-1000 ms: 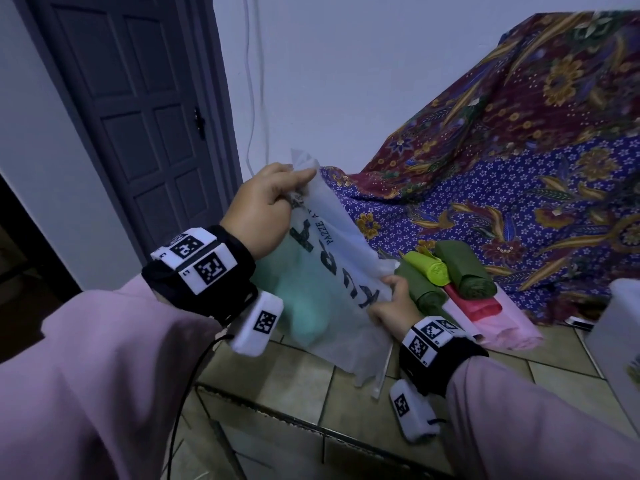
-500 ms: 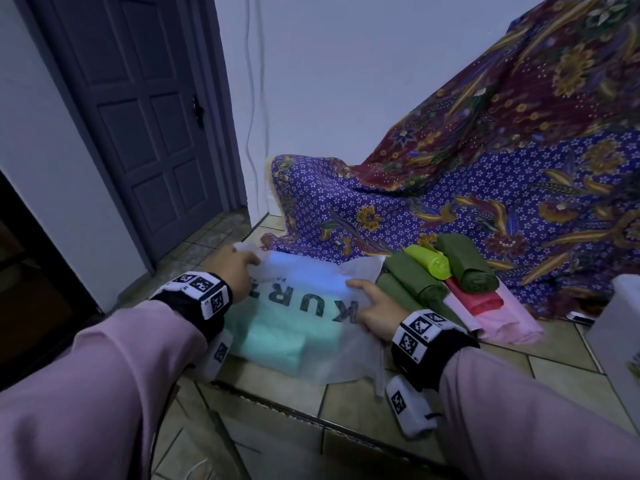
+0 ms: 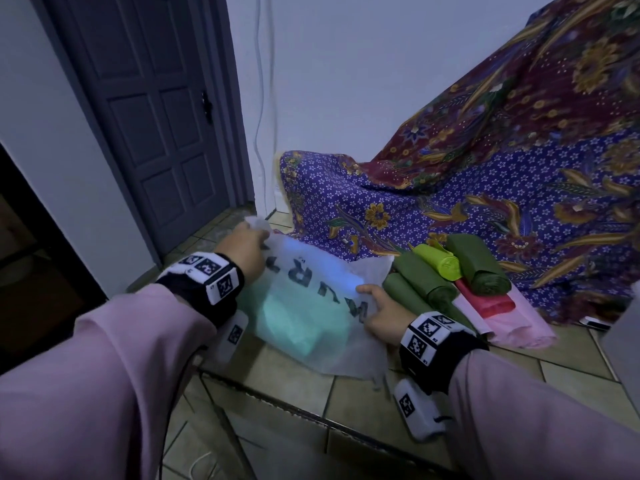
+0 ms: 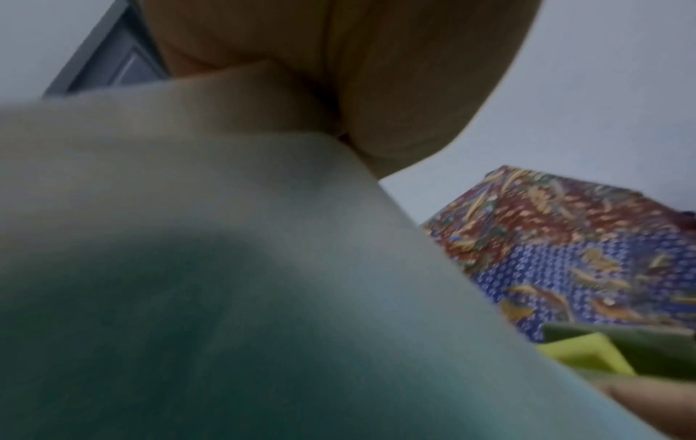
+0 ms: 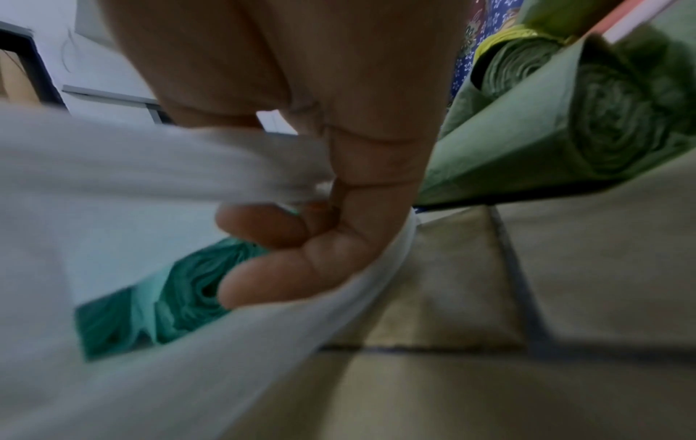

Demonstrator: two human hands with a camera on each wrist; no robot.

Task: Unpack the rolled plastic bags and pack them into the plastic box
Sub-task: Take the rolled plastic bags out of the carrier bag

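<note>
A translucent white packaging bag [image 3: 311, 306] with dark letters lies low over the tiled floor, with teal rolled bags [image 3: 294, 317] inside. My left hand [image 3: 246, 251] grips its far top corner. My right hand [image 3: 381, 306] pinches the bag's open right edge. In the right wrist view my right hand [image 5: 301, 190] pinches the white film [image 5: 150, 184], and the teal rolls [image 5: 188, 294] show through the opening. The left wrist view shows the bag [image 4: 226, 268] close up beneath my left hand [image 4: 339, 74]. Dark green rolls [image 3: 419, 289], a lime roll [image 3: 438, 261] and pink bags [image 3: 502, 313] lie to the right.
A patterned purple and maroon cloth [image 3: 485, 188] drapes over something behind the rolls. A grey door [image 3: 156, 116] stands at the left. A pale box corner [image 3: 623, 341] shows at the right edge. A dark metal bar [image 3: 294, 414] runs across the floor tiles in front of me.
The bag was held upright in the air a second ago; both hands have since lowered it and laid it sideways near the floor, the left hand moving down and left.
</note>
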